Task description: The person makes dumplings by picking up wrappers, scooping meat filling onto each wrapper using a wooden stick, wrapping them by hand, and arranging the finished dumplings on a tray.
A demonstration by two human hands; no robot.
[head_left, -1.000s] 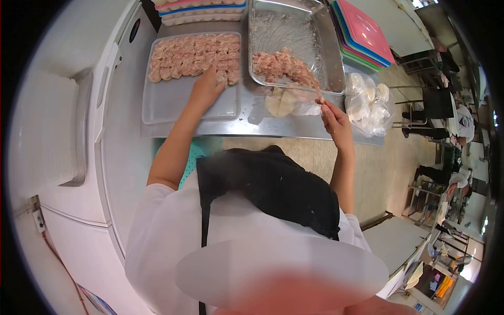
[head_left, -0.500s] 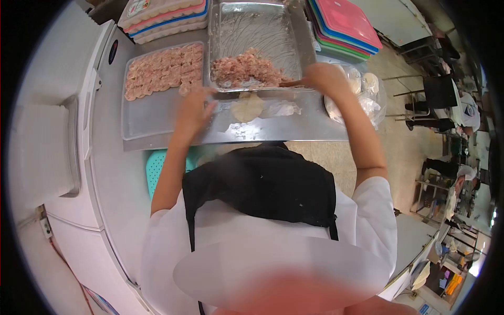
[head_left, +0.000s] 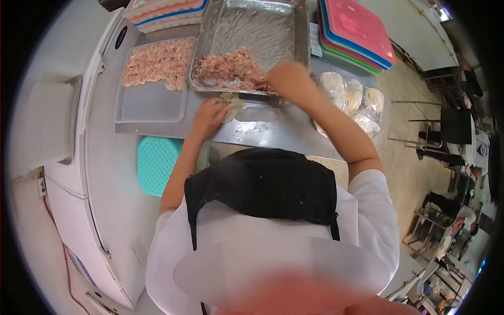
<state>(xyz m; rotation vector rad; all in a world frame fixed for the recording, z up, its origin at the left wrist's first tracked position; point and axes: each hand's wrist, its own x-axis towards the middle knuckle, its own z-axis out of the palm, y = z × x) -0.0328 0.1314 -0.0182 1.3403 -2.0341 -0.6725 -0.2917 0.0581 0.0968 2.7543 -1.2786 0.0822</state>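
Observation:
My left hand [head_left: 211, 116] is at the front of the steel table, its fingers closed on the edge of a thin, pale dough wrapper [head_left: 230, 109]. My right hand [head_left: 290, 81] reaches over the near rim of a metal tray [head_left: 303, 47], its fingers wrapped together at the right end of a heap of minced meat filling [head_left: 231, 68]. The slim wooden spatula in this hand is mostly hidden by the fingers and the filling. Left of the metal tray, rows of filled dumplings [head_left: 157, 60] sit in a clear plastic tray [head_left: 149, 107].
Bagged dough rounds [head_left: 352, 94] lie at the table's right side. Stacked coloured lids [head_left: 359, 31] stand behind them, and more stacked trays [head_left: 168, 13] at back left. A turquoise perforated basket [head_left: 157, 165] is below the table edge. Other people are far right.
My left hand has moved from beside the dumplings to the wrapper and taken hold of it. My right hand has shifted left to the filling. The view has turned slightly.

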